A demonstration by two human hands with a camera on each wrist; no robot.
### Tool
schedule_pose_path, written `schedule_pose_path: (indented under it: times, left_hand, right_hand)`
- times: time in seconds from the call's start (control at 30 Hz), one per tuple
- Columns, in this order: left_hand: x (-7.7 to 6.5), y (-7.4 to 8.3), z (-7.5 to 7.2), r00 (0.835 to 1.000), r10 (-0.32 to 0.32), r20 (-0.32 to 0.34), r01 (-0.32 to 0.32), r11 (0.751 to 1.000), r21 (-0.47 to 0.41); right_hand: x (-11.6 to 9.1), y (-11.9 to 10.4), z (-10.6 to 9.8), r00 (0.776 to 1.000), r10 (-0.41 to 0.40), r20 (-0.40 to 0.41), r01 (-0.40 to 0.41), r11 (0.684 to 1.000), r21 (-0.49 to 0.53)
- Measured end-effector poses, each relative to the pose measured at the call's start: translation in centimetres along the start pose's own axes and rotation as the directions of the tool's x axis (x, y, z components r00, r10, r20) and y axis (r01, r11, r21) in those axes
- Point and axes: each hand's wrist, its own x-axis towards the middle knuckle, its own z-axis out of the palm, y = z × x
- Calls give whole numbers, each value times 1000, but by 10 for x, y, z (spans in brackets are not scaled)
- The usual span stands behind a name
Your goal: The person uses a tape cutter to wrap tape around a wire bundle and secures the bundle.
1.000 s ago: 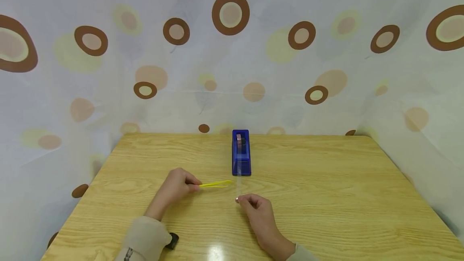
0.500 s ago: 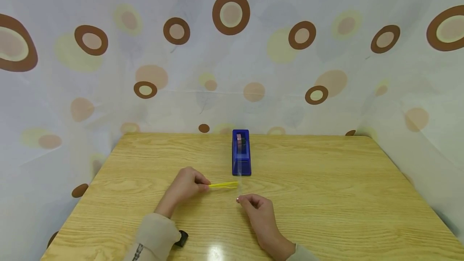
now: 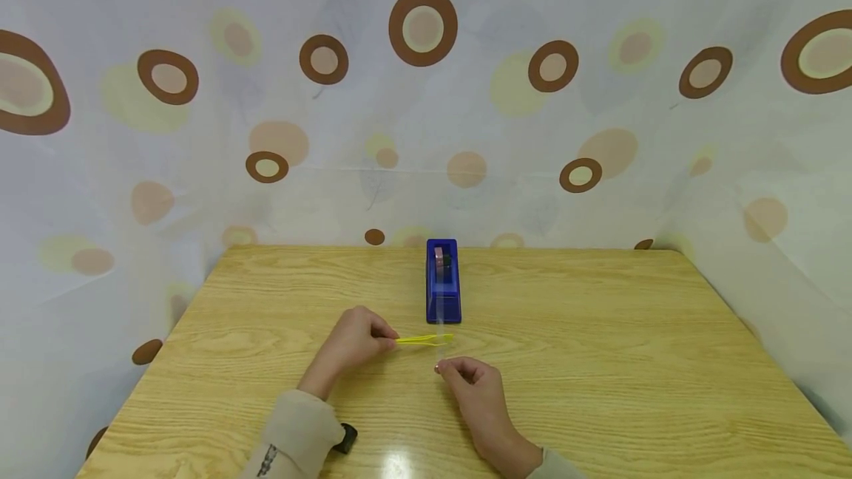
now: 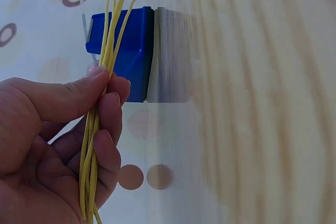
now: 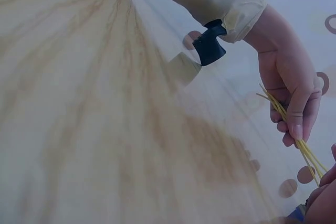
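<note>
In the head view my left hand (image 3: 354, 337) pinches a bundle of thin yellow wires (image 3: 421, 340) between thumb and fingers. Several separate wires (image 4: 107, 51) fan out slightly at the top in the left wrist view, their lower lengths running across the palm. My right hand (image 3: 481, 394) pinches the free end of a strip of clear tape (image 3: 440, 327). That strip stretches toward me from a blue tape dispenser (image 3: 453, 309). The wire ends overlap the tape crosswise, just beyond my right fingertips. At the lower right of the right wrist view, only part of my right hand (image 5: 323, 205) shows.
The dispenser stands near the back of a wood-grain table (image 3: 599, 361). Behind it rises a pale curtain (image 3: 426, 117) patterned with brown circles. A black wrist strap (image 3: 346, 438) shows at my left sleeve.
My left hand has moved right with the yellow wires, bringing their ends from left of the tape to across it. My right hand and the dispenser stay in place.
</note>
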Motion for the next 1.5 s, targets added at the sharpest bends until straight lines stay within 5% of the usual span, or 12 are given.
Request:
schedule_pose_path:
  times: [1.5]
  left_hand:
    - [9, 32, 28, 995, 67, 79, -59, 993, -103]
  right_hand:
    - [-1, 0, 0, 1000, -18, -18, 18, 1000, 3]
